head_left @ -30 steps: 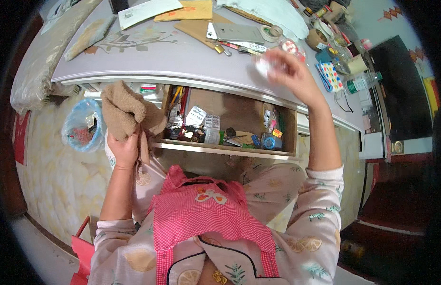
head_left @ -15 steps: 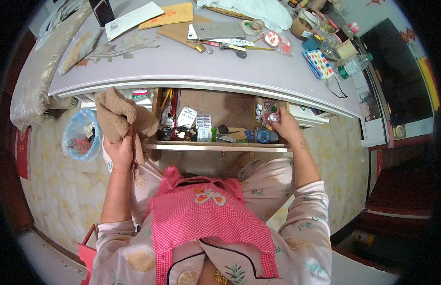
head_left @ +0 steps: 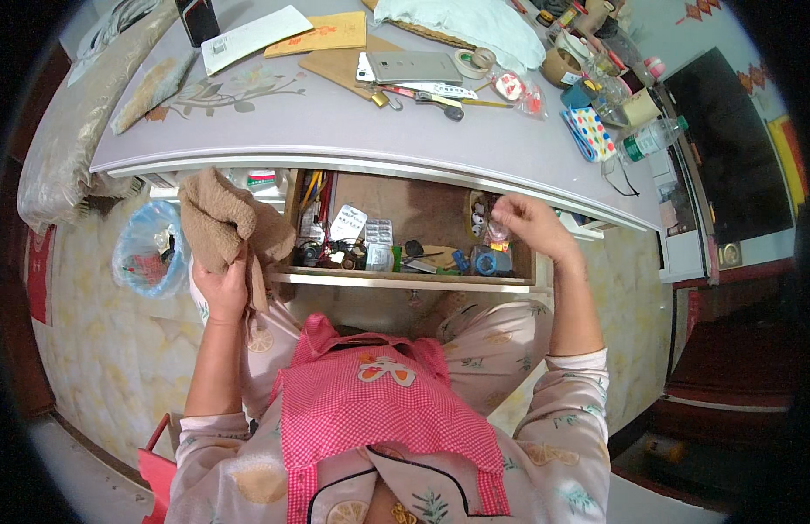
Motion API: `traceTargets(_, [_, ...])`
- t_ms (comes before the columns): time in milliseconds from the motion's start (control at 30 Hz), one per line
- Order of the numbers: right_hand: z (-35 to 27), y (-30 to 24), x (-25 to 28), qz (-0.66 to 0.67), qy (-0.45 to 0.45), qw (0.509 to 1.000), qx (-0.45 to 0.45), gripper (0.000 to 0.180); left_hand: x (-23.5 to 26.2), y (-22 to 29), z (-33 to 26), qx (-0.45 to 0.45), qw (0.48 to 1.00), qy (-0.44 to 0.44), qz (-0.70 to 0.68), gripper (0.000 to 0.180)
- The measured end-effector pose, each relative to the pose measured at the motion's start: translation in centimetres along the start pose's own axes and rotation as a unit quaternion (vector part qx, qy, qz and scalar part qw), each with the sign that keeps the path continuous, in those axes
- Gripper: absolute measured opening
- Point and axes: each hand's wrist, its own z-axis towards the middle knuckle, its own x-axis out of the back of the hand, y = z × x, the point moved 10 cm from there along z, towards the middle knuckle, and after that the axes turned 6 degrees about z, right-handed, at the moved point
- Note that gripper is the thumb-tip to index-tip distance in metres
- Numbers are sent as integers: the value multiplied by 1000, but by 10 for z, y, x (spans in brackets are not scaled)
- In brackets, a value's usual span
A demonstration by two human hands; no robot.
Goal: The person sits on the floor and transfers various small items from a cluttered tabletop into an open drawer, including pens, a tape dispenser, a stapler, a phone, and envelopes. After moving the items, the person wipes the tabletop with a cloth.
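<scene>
Fingers [head_left: 507, 208] of our right hand [head_left: 539, 230] curl over the open drawer's [head_left: 405, 281] right end in the head view; we cannot tell whether they grip anything. Just below their tips sits a small clear item [head_left: 497, 233], its long axis unclear. Our left hand [head_left: 223, 286], well apart from it, clasps a brown cloth [head_left: 216, 218] beside the drawer's left end.

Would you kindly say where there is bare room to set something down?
Bare: the desktop between padlock and front edge, and the drawer floor behind the blister pack. Crowded: the drawer's front, left side and right end by the right hand; and the desktop around the bottle.
</scene>
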Motion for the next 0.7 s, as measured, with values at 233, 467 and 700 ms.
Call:
traceTargets(233, [26,-97,28,-92,179,964,176,20,-1,-3,0,-16,999,-19,26,34])
traceTargets(467, [94,-174,-28,-290,179,886,315,41,-2,-2,2,12,1000,-10,8,31])
traceTargets(700, [199,-194,-45,-448,92,856,241,70,-4,-2,1,27,999,-12,-13,32])
